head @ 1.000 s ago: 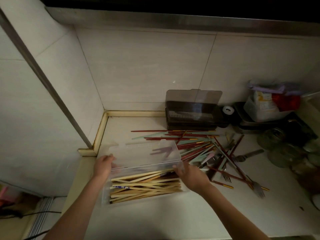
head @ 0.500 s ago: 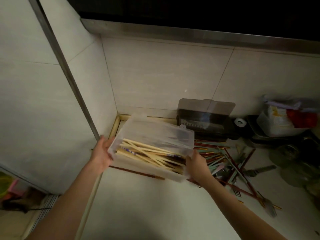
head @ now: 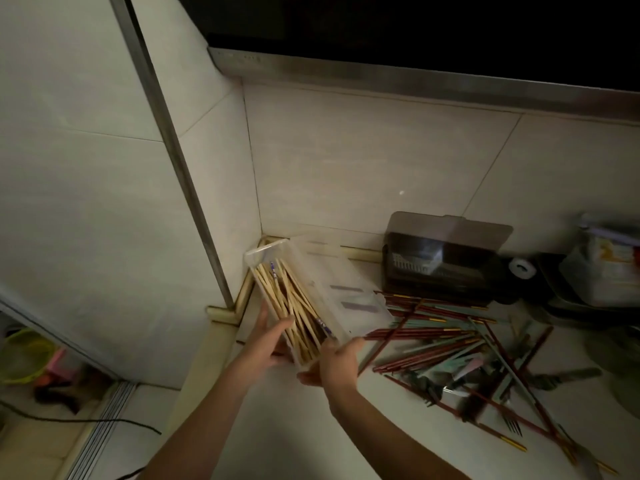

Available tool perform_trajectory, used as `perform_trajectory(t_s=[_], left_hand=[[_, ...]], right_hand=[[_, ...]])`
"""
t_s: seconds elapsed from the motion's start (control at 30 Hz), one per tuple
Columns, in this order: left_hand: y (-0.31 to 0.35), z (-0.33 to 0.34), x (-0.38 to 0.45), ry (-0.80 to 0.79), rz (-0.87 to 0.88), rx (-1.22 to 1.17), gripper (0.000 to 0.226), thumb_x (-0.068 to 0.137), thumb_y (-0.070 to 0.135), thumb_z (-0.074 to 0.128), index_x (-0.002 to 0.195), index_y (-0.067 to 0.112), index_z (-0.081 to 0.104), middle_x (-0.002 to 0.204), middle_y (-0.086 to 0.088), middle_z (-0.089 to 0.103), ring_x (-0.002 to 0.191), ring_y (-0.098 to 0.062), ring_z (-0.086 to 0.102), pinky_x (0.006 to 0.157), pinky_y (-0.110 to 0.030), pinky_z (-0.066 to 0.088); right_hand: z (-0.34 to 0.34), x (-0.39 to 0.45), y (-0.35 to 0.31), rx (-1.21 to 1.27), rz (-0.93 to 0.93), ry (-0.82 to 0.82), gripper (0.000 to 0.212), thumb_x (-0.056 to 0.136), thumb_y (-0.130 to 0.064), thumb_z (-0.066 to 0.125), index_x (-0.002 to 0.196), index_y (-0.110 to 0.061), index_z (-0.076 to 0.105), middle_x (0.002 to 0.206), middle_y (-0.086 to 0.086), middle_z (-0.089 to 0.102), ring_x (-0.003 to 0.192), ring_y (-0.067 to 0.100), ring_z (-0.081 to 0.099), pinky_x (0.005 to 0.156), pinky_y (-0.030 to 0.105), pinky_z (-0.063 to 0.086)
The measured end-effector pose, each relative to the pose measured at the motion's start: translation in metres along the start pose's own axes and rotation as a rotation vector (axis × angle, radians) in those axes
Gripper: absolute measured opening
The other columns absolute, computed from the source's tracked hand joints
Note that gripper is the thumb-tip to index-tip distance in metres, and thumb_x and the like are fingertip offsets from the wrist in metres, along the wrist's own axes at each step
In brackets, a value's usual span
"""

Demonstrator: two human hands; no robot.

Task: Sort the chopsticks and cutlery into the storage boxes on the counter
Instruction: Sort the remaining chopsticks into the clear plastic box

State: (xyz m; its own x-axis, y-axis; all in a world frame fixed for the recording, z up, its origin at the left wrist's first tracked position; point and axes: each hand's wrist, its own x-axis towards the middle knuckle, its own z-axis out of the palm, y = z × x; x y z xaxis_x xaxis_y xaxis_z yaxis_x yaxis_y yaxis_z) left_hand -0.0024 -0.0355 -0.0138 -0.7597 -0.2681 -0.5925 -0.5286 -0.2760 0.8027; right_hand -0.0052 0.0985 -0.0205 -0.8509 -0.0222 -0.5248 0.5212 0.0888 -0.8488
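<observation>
A clear plastic storage box (head: 266,252) full of pale wooden chopsticks (head: 294,313) lies lengthwise toward the counter's back left corner, its clear lid (head: 346,292) hinged open to the right. My left hand (head: 263,341) grips the box's near left side and my right hand (head: 337,363) holds its near end. A loose pile of dark red and pale green chopsticks (head: 433,334) spreads to the right, with forks (head: 512,424) mixed in. A dark storage box (head: 440,268) stands open by the back wall.
The tiled wall corner and a metal strip (head: 194,202) close in the box's far end. Jars, a tray and a bag (head: 602,271) crowd the back right. The counter's left edge (head: 204,358) drops to the floor, with a cable and coloured items below.
Both hands lifted the clear box off the counter, swung it from crosswise to lengthwise and carried it left toward the wall corner. The view also shifted left.
</observation>
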Motion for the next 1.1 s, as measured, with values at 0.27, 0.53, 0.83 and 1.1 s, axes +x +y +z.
perform_trajectory(t_s=[0.27,0.53,0.83,1.1], left_hand=[[0.016,-0.013,0.012,0.059,-0.006,-0.038,0.028,0.092,0.013,0.05,0.117,0.02,0.058,0.102,-0.011,0.068,0.09,-0.029,0.067,0.066,-0.039,0.055],[0.023,-0.028,0.02,0.085,-0.035,0.042,0.03,0.087,0.008,0.044,0.11,0.021,0.059,0.101,-0.016,0.064,0.096,-0.035,0.061,0.082,-0.046,0.051],[0.017,-0.042,0.026,0.141,0.007,0.247,0.029,0.087,0.001,0.039,0.107,0.015,0.056,0.091,-0.017,0.061,0.09,-0.035,0.06,0.091,-0.05,0.048],[0.005,-0.03,0.027,0.239,0.181,0.479,0.017,0.097,0.016,0.042,0.09,0.018,0.057,0.086,-0.009,0.061,0.083,-0.028,0.059,0.076,-0.036,0.045]], right_hand=[[-0.054,0.023,0.053,-0.836,-0.475,-0.099,0.025,0.095,-0.024,0.048,0.12,-0.022,0.049,0.118,0.0,0.057,0.111,0.016,0.052,0.097,0.029,0.043],[-0.057,0.048,0.038,-1.711,-0.722,-0.25,0.058,0.073,-0.013,0.071,0.127,-0.006,0.051,0.125,0.016,0.056,0.117,0.032,0.049,0.101,0.043,0.04],[-0.148,0.07,0.0,-2.065,-0.529,0.065,0.039,0.093,-0.021,0.047,0.131,-0.013,0.045,0.133,0.009,0.047,0.124,0.027,0.039,0.107,0.042,0.027],[-0.153,0.077,-0.011,-1.886,-0.298,0.157,0.033,0.092,-0.027,0.048,0.125,-0.022,0.049,0.13,0.005,0.052,0.122,0.024,0.043,0.105,0.04,0.031]])
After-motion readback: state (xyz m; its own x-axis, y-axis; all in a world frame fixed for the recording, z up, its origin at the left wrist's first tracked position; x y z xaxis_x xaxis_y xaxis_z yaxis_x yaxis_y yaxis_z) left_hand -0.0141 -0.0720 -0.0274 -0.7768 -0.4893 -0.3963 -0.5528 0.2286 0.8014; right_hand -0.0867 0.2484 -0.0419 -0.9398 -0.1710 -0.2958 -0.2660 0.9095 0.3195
